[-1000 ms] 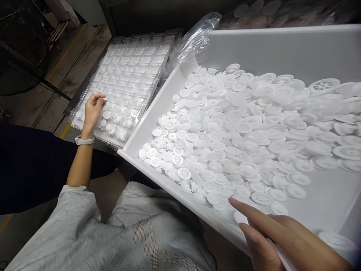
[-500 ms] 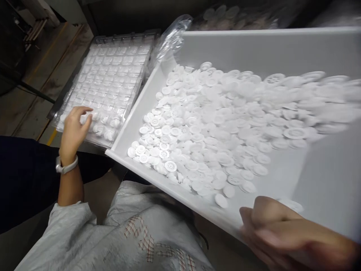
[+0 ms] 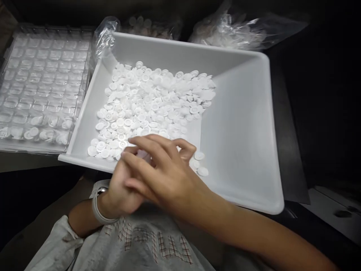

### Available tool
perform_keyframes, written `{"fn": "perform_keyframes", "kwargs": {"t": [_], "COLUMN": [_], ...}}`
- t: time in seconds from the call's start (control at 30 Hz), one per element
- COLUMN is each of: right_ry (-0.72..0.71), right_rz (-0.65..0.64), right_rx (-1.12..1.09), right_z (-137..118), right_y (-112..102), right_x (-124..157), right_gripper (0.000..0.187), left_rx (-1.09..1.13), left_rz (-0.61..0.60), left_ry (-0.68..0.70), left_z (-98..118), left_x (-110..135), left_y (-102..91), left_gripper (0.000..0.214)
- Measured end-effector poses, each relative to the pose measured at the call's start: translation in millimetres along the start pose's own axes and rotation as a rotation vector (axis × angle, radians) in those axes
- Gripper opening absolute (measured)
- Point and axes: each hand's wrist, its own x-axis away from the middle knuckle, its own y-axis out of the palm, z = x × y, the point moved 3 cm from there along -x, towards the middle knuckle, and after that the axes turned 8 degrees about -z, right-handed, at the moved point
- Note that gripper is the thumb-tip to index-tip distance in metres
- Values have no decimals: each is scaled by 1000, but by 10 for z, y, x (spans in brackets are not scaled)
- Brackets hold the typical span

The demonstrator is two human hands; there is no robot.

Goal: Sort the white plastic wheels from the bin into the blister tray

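Right hand (image 3: 169, 177) overlaps left hand (image 3: 122, 190); can't tell if either grip holds anything. Small round white plastic discs (image 3: 158, 103) heaped in pale-grey plastic bin (image 3: 238, 128). Loosely curled fingers could drop any hidden disc.

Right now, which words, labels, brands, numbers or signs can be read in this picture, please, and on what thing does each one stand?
No text can be read for certain.
Shirt: plaid letter shapes, too creased and unclear to read.
Pale bin, clear tray, white discs: no readable text.
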Motion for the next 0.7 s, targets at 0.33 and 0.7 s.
{"fn": "perform_keyframes", "kwargs": {"t": [0.33, 0.7], "right_ry": [10, 103], "right_rz": [-536, -523], "right_rx": [-123, -396], "right_z": [788, 801], "right_y": [527, 621], "right_x": [137, 121], "right_gripper": [38, 15], "left_rx": [-377, -275], "left_rz": [50, -16], "left_ry": [268, 133], "left_z": [414, 302], "left_x": [-74, -241], "left_y": [-67, -27], "left_gripper": [23, 26]}}
